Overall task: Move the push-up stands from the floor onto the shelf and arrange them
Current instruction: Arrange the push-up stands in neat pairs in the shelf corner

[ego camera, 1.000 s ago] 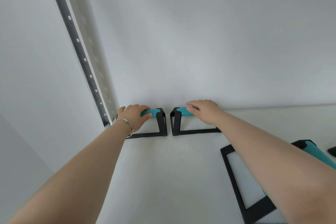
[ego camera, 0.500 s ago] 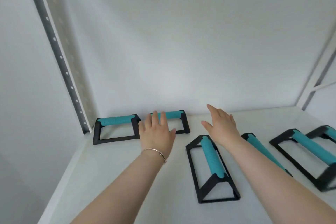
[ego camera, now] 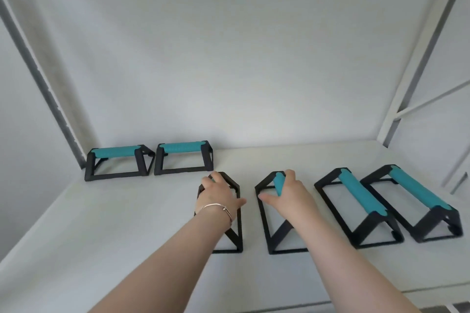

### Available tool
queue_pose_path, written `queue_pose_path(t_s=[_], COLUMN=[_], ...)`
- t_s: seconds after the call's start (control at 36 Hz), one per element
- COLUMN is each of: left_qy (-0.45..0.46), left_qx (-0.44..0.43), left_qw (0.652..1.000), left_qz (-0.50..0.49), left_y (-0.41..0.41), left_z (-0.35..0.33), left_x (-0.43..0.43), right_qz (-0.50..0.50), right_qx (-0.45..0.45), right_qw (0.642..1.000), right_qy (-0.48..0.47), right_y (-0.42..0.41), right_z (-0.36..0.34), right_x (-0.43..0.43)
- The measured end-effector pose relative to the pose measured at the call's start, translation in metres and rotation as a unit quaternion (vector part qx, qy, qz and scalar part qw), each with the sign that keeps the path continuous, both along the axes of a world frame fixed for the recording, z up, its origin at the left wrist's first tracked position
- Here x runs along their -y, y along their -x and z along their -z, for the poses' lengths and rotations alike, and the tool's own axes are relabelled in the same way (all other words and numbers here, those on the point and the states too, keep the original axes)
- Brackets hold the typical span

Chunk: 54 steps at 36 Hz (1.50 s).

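- Stands of black angular frame with teal foam grips, six in all, are seen on the white shelf [ego camera: 127, 223]; two [ego camera: 119, 164] [ego camera: 183, 157] are set crosswise at the back wall.
- The left hand [ego camera: 217, 192] is closed over the third stand [ego camera: 232, 211], the right hand [ego camera: 286, 194] over the fourth stand [ego camera: 273, 213].
- A slip is judged possible if either is lifted by one end.
- The neighbouring fifth stand [ego camera: 358, 204] could be knocked when the fourth is turned.
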<state>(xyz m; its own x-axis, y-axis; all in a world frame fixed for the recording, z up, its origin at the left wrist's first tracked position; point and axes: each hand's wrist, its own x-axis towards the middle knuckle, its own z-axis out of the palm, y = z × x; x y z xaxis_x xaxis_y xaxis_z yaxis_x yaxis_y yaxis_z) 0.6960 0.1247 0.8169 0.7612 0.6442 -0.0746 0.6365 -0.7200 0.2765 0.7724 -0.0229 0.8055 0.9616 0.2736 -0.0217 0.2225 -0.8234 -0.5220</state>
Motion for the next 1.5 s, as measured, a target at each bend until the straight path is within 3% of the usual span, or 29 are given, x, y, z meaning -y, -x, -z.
queue_pose_path(t_s=[0.36,0.61,0.81,0.97,1.25,1.5], left_qy=[-0.025,-0.072,-0.115,-0.107,-0.071,-0.031], left_qx=[0.020,0.000,-0.020,-0.002,0.013,0.045], left_qw=[0.998,0.992,0.984,0.985,0.982,0.984], left_qz=[0.048,0.103,0.131,0.138,0.175,0.168], left_y=[0.034,0.097,0.135,0.149,0.151,0.153], left_z=[-0.002,-0.015,-0.018,-0.009,0.007,0.016], left_x=[-0.038,-0.136,-0.220,-0.278,-0.323,-0.331], right_qz=[-0.060,-0.148,-0.276,-0.322,-0.316,-0.253], right_qx=[0.015,0.037,0.050,0.068,0.085,0.059], right_qw=[0.998,0.988,0.959,0.942,0.940,0.962], right_qy=[0.034,0.032,0.042,0.065,0.094,0.088], right_y=[-0.002,0.019,0.033,0.046,0.052,0.050], right_z=[-0.006,-0.020,-0.024,-0.017,-0.003,0.003], right_x=[-0.017,-0.076,-0.133,-0.178,-0.211,-0.224])
